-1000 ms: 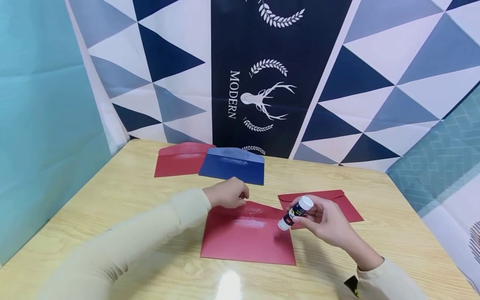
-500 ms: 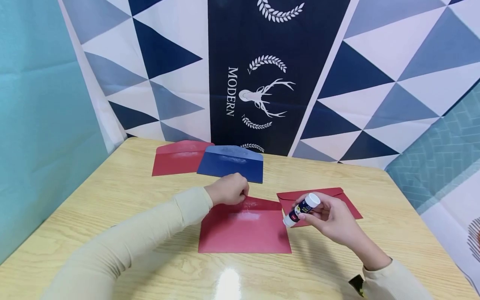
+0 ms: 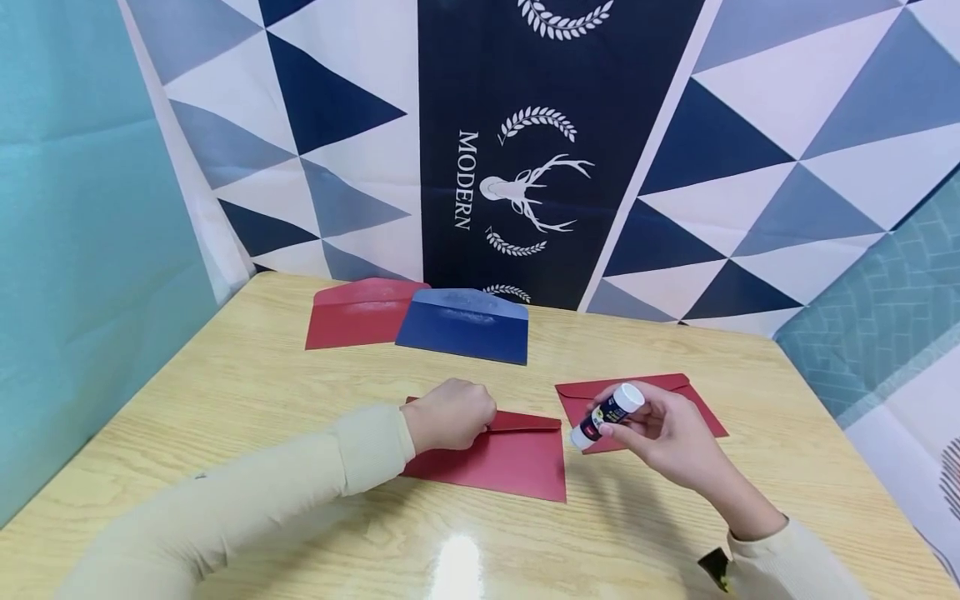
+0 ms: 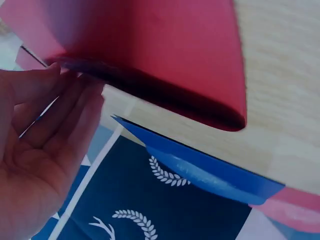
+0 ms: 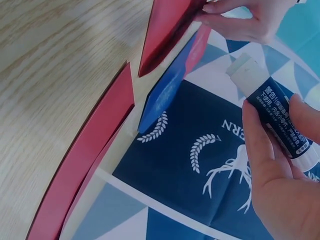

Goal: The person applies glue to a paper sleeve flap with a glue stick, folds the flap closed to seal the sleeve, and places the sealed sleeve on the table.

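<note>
In the head view a red envelope [image 3: 495, 462] lies at the middle of the table, its flap folded over toward the body. My left hand [image 3: 453, 414] pinches the edge of that flap. The left wrist view shows thumb and fingertips [image 4: 52, 70] together at the edge, with the fold of the envelope [image 4: 190, 55] bulging beside them. My right hand [image 3: 667, 442] holds a glue stick [image 3: 609, 415] tilted above the table, its dark label and white ends showing. In the right wrist view the glue stick [image 5: 275, 110] sits between thumb and fingers.
Behind the left hand lie a blue envelope [image 3: 465, 333] and a second red envelope [image 3: 356, 323], both with raised flaps bearing whitish smears. Another red envelope [image 3: 701, 412], flap down, lies partly behind the right hand. A patterned cloth [image 3: 517, 50] hangs behind the wooden table [image 3: 300, 400].
The middle envelope's flap, raised before with white smears showing, is now folded over toward the body. My left hand came nearer with it. The glue stick moved slightly right, away from the envelope.
</note>
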`<state>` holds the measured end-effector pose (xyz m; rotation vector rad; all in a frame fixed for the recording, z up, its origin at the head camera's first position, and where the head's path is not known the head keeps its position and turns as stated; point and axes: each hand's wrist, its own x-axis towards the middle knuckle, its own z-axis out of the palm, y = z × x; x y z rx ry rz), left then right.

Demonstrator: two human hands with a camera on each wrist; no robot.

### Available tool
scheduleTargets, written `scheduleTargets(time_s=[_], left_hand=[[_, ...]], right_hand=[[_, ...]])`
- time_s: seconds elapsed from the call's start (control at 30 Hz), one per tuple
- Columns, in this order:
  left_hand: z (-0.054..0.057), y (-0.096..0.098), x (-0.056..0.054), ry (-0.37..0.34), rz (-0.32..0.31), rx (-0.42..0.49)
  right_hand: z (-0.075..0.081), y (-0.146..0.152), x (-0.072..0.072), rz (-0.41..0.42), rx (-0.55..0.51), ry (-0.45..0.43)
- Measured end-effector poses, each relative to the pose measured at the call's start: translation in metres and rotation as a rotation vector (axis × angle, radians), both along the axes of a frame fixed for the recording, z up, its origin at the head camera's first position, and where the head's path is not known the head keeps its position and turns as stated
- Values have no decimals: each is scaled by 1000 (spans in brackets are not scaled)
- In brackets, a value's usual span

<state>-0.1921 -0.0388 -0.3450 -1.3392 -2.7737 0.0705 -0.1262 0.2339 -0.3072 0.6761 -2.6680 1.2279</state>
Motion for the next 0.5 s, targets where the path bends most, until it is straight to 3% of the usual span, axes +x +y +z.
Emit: scheduleTargets(time_s=[0.13, 0.33, 0.5], left_hand=[[-2, 3, -4, -52, 6, 19], [-9, 9, -6, -110, -47, 53], [-13, 10, -1, -77, -70, 33]], right_hand=[[0, 0, 0, -21, -4, -20], [-2, -1, 0, -3, -29, -46], [-4, 0, -1, 1, -36, -35]])
